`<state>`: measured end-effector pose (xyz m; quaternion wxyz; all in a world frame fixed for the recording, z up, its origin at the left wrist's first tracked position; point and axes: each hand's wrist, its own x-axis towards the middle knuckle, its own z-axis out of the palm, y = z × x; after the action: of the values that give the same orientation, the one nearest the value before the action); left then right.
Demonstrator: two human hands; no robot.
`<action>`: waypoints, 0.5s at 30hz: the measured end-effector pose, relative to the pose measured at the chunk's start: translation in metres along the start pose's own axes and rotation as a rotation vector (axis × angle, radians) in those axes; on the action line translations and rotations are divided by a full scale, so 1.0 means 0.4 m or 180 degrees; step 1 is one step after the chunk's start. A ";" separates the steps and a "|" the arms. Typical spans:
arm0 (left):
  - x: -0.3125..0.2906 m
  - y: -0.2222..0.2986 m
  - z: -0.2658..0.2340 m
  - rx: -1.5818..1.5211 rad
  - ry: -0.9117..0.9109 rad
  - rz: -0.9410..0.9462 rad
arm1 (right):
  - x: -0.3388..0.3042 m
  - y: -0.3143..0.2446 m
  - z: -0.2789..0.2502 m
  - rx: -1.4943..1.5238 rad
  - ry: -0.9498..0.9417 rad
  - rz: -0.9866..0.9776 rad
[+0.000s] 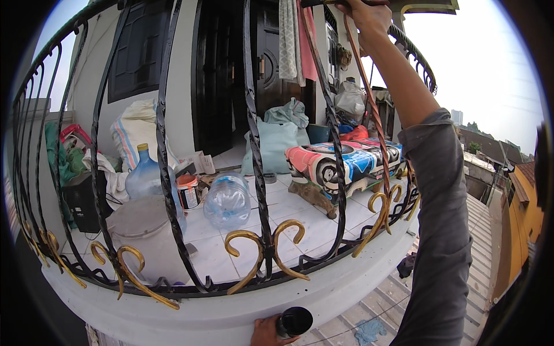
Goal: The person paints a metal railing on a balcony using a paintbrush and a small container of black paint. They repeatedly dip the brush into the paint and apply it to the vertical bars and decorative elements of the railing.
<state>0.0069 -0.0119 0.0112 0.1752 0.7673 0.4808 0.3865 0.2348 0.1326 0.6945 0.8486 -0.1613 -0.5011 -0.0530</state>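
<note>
The left hand [266,332] grasps a black cup [295,321] that tipping could spill beneath it; right hand [371,22] state unclear.

Two hands: a right hand [372,20] at one o'clock, a left hand [266,333] at six. One dark cup [295,320], also at six. One railing [251,104], reaching from nine o'clock round to three, with one reddish-brown bar [373,109] at two and two gold curls [242,233] on the upright at six. Two big water bottles: one blue jug [141,176] at nine, one clear bottle [226,202] at eight. One paint tub [186,199] and one black box [83,202] at nine; one pale drum [138,216] between eight and nine. One patterned slab [360,158] at three. One blue rag [369,331] at five.
</note>
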 end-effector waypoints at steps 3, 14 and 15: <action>-0.005 -0.022 0.013 0.0202 0.0028 0.0136 | -0.015 -0.007 -0.007 -0.0453 -0.0045 -0.0478; -0.008 -0.054 0.031 0.0440 -0.0048 0.0282 | -0.035 -0.009 -0.007 -0.0810 -0.0256 -0.1084; -0.010 -0.053 0.033 0.0336 -0.0048 0.0228 | -0.035 -0.017 -0.010 -0.0645 -0.0191 -0.0978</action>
<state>0.0032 -0.0039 -0.0122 0.1241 0.7951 0.4714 0.3609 0.2297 0.1239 0.6821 0.7946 -0.1690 -0.5371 -0.2273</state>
